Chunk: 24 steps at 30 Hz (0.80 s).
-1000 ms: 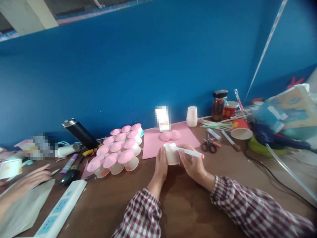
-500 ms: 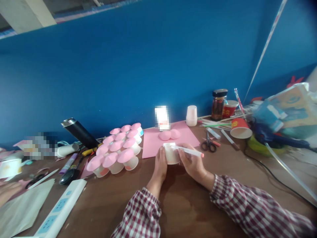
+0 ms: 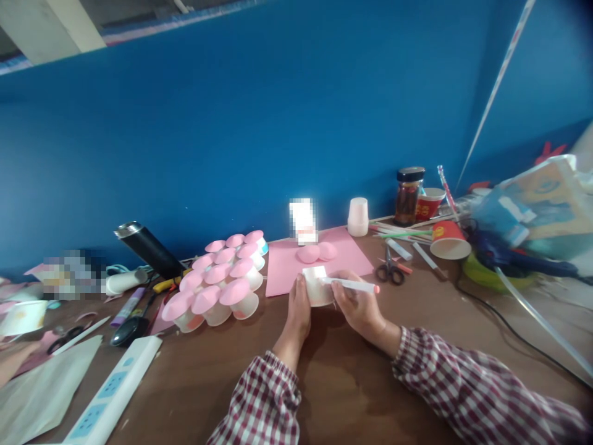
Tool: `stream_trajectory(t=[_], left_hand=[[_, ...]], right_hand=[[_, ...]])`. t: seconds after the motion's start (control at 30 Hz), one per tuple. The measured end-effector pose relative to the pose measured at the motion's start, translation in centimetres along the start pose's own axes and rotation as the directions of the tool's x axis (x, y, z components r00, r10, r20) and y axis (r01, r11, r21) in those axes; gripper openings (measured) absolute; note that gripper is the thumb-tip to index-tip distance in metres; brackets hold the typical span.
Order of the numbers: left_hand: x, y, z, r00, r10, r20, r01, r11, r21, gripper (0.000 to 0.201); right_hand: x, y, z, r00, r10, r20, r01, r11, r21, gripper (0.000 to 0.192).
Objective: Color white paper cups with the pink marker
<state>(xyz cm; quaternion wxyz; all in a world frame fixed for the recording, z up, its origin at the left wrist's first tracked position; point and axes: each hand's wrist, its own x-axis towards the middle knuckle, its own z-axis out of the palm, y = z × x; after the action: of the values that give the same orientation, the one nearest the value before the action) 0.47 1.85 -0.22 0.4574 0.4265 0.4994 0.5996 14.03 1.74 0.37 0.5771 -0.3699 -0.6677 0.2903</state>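
Observation:
A small white paper cup stands upside down on the table in front of me. My left hand is closed against its left side. In my right hand is a white marker pen with a pinkish-red end, its tip at the cup's side. Just behind the cup lies a pink paper sheet bearing two pink paper cones. To the left, several cups topped with pink paper cones stand in rows. What the pen has marked is too blurred to make out.
Right: scissors, a red paper cup, a lidded jar, a glue gun and stacked white cups. Left: a power strip, a black flask and part of another person's arm.
The cup and the pen tip have shifted slightly to the left between my hands. At the far left, the other person's hand has moved and a white cup there sits farther right.

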Motion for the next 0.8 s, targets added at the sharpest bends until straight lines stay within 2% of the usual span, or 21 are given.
stream_trajectory(t=[0.5, 0.8], left_hand=[[-0.08, 0.12, 0.15, 0.999, -0.003, 0.050, 0.004, 1.000, -0.015, 0.054], [-0.12, 0.05, 0.07, 0.999, -0.015, 0.028, 0.016, 1.000, -0.026, 0.056]], right_hand=[[0.16, 0.41, -0.07, 0.999, -0.026, -0.027, 0.026, 1.000, 0.005, 0.019], [0.24, -0.01, -0.17, 1.000, -0.021, -0.023, 0.020, 1.000, -0.022, 0.018]])
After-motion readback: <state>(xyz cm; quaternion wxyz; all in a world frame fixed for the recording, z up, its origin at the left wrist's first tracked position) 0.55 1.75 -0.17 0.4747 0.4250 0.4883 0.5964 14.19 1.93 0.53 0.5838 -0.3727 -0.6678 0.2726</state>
